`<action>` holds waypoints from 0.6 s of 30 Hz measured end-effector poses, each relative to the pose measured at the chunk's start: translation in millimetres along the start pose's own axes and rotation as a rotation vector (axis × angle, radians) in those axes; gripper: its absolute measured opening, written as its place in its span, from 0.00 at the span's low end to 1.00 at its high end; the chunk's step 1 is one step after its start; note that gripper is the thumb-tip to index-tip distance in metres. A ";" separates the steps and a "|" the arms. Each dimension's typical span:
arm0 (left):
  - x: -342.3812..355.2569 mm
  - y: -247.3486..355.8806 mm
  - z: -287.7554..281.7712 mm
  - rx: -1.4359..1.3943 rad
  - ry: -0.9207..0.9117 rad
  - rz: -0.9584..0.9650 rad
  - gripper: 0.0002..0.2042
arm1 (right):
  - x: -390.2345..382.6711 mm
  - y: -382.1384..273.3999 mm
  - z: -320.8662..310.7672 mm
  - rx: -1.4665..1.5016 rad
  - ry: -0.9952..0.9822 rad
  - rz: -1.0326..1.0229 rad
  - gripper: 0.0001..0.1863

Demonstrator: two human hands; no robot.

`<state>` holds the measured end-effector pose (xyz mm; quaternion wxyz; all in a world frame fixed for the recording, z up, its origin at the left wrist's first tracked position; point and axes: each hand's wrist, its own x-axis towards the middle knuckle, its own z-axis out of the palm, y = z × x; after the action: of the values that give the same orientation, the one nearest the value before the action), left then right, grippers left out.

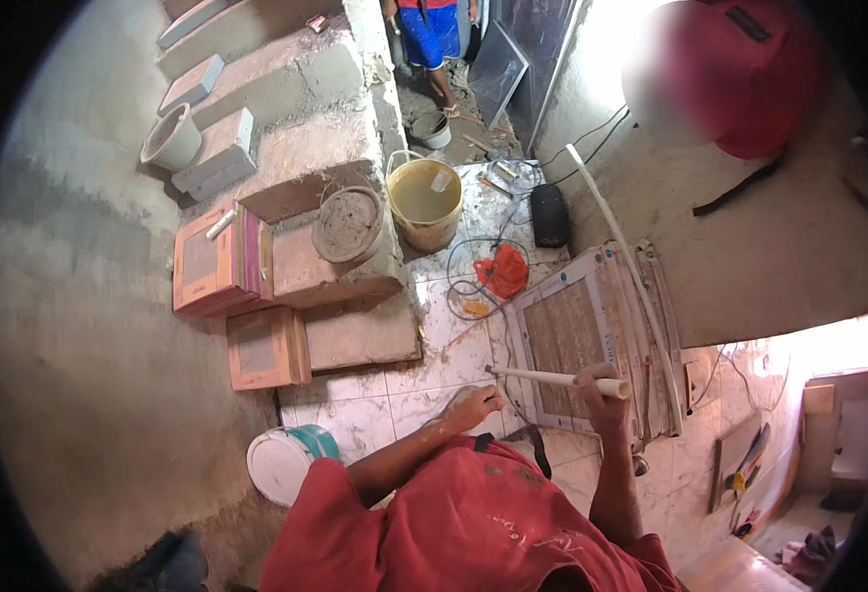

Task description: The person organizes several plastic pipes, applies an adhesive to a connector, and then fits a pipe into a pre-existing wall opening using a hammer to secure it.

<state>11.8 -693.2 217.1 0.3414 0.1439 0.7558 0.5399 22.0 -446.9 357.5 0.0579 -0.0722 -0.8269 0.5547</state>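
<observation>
Close in front of the red shirt, the right hand is wrapped around a pale pipe near its wide, open end, a one-sided grip that leaves most of the length free. The pipe's long axis runs nearly across the view, sloping slightly; the open end faces right and toward the wearer, while the dark narrow tip points left, apparently farther away. The left hand is held near the shirt, apart from the pipe, its fingers seemingly bent in; I cannot tell whether they are together or hold something.

Beyond the pipe, cartons stand on edge by the right wall, which probably props them, with a long pole across them. To the left, a lidded tub sits by the steps, whose flat treads give the tile boxes and a mortar bucket level seats. A yellow bucket stands just beside them on the floor, near a red bag. Farthest off, another person stands in blue shorts.
</observation>
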 end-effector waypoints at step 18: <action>28.7 50.1 26.9 0.157 -0.029 0.585 0.18 | -31.9 -44.6 40.8 0.004 -0.174 -0.132 0.05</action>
<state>1.4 -638.2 247.5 0.1702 0.3890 0.7168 0.5531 43.7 -506.5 382.8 0.0225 0.0309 -0.8305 0.5557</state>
